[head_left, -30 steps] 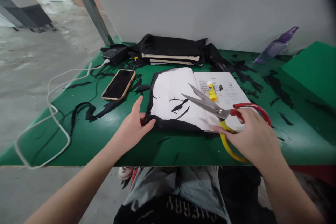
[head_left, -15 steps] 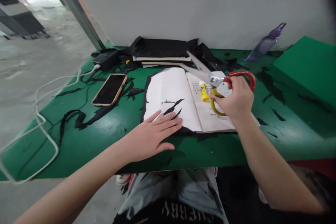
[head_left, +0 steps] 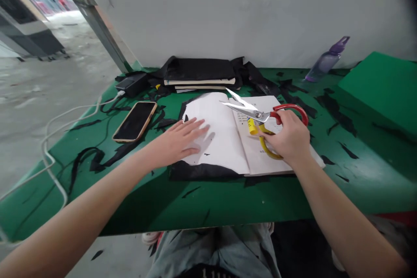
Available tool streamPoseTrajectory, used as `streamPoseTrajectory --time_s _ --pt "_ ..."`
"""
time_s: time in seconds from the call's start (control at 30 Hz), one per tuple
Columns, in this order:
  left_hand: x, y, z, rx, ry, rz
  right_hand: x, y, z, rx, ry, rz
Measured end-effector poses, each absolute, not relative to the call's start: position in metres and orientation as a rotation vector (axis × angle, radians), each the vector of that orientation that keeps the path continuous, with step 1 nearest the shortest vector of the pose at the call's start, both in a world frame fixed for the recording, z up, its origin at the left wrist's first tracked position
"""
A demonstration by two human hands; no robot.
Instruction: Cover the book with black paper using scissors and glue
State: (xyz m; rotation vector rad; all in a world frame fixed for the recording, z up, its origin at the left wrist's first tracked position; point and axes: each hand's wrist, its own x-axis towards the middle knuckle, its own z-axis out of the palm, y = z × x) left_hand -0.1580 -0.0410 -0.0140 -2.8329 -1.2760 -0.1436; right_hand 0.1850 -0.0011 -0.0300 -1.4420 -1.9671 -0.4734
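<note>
An open book with white pages and a black cover edge lies on the green table. My left hand lies flat on the book's left page, fingers spread. My right hand grips large scissors with one red and one yellow handle; the blades are parted and point left above the right page. A yellow glue stick lies on the right page, partly hidden under the scissors.
A phone lies face up left of the book. Black scraps litter the table. A black charger with a white cable sits at the back left. Stacked books in black cloth lie behind. A purple bottle and a green block stand right.
My left hand moved from the book's lower left corner onto the left page, and the black scraps there are gone. My right hand carried the scissors up and back over the right page.
</note>
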Motion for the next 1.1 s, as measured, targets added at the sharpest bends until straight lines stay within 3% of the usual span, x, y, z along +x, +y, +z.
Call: streamPoseTrajectory --time_s 0.3,0.53,0.67,0.93,1.1 --pt "-0.180 -0.008 -0.039 -2.704 -1.383 -0.383 0.187 0.000 -0.031 -1.423 -2.000 -0.433" --pt "-0.215 -0.005 -0.026 -2.311 -1.537 -0.704 0.190 0.005 -0.038 -1.476 -1.943 -0.434" --pt "-0.214 -0.011 -0.024 -2.114 -1.649 -0.695 0.191 0.006 -0.040 -1.480 -1.960 -0.432" --pt "-0.189 -0.014 -0.048 -2.713 -1.738 -0.420 0.186 0.002 -0.034 -1.675 -1.956 -0.345" --pt "-0.193 -0.015 -0.051 -2.711 -1.637 -0.681 0.196 0.009 -0.036 -1.931 -1.852 -0.149"
